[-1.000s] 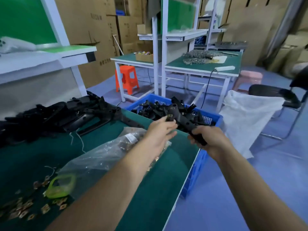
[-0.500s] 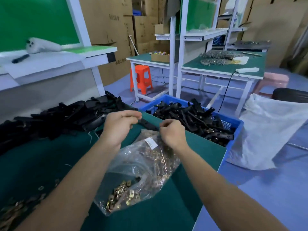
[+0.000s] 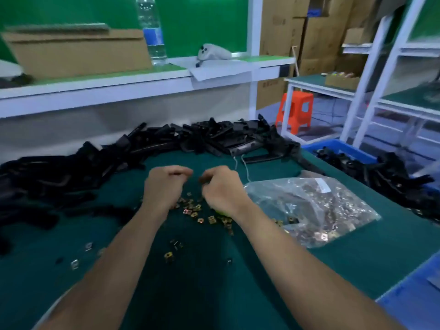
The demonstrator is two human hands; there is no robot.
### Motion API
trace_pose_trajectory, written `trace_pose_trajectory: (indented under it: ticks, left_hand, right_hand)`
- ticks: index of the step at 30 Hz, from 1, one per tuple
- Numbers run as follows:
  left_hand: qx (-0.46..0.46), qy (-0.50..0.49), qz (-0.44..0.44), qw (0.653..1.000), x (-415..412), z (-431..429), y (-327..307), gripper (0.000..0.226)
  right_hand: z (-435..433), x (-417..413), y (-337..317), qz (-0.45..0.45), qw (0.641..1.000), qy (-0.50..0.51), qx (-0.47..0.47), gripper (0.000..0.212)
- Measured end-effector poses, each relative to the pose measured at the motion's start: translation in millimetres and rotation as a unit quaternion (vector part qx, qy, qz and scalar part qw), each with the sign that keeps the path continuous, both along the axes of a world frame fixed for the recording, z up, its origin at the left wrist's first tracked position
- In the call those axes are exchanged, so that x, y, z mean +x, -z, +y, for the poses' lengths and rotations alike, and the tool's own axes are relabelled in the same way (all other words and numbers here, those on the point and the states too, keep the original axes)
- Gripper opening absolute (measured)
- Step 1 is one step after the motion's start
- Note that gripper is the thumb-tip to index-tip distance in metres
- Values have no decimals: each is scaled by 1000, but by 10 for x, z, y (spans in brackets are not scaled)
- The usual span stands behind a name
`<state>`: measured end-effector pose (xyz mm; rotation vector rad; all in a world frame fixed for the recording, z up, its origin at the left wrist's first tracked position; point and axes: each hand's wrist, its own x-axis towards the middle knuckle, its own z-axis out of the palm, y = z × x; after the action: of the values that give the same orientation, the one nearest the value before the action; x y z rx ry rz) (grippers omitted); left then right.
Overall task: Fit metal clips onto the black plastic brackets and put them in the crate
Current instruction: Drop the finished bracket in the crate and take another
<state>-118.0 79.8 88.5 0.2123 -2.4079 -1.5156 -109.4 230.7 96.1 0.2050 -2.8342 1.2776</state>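
Small brass-coloured metal clips [image 3: 190,211] lie beneath curled fingers of left hand [image 3: 164,186] and right hand [image 3: 221,189], back from blue plastic crate [image 3: 342,148]: new cycle begins, hold indeterminate.

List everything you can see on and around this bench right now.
black plastic brackets: many, black, heaped along the table's back edge
crate: one, blue, right of the table, holding more brackets
metal clips: many, brassy, loose on the table by the hands
bag: one, clear, clips inside, right of the right hand
bottle: one, clear, blue label, shelf
cardboard box: one, brown, shelf
stool: one, orange, floor
table: one, green top
left hand: fingers curled, contents unclear
right hand: likewise
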Motion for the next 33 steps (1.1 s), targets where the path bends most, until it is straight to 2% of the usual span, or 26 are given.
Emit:
trace_pose_trajectory:
  ticks: [4, 7, 9, 11, 13, 15, 17, 19, 21, 25, 29, 31, 33]
  left_hand:
    - [-107, -105, -19, 988, 385, -861, 229, 35]
    - [-194, -197, -24, 961, 610, -1355, 432, 39]
    - [-207, -236, -78, 946, 699, -1552, 540, 49]
    - [-182, -222, -145, 947, 750, -1615, 652, 52]
    - [-174, -182, -164, 954, 778, -1571, 773, 41]
    - [-187, -164, -129, 960, 785, -1511, 882, 37]
    - [-201, -126, -90, 967, 759, -1452, 948, 42]
    - [-194, -75, -66, 976, 741, -1401, 972, 47]
    - [-175, -58, -36, 982, 740, -1385, 939, 48]
    - [-166, -88, 47, 981, 781, -1282, 874, 51]
    - [-136, -193, 94, 967, 847, -1281, 843, 72]
    - [-170, -167, 80, 968, 841, -1299, 825, 79]
    - [-248, -101, 72, 961, 835, -1228, 851, 73]
  right_hand:
    - [-605, -35, 289, -34, 996, -85, 19, 47]
    - [-982, -116, 522, -36, 985, -152, 73, 61]
    - [-1253, -151, 650, -20, 976, -192, 100, 65]
    - [-1525, -161, 772, 4, 968, -217, 125, 67]
    - [-1732, -150, 897, 55, 962, -230, 135, 66]
    - [-1852, -150, 1016, 104, 957, -236, 130, 65]
    - [-1901, -190, 1086, 138, 954, -232, 128, 66]
    - [-1916, -242, 1080, 177, 948, -229, 136, 52]
    - [-1898, -254, 1031, 186, 949, -228, 109, 29]
    - [-1688, -187, 919, 139, 972, -190, -27, 5]
    - [-1245, -165, 821, 111, 981, -71, -140, 25]
    - [-1042, -109, 773, 104, 978, -59, -171, 32]
    - [-920, -10, 755, 92, 976, -54, -193, 33]
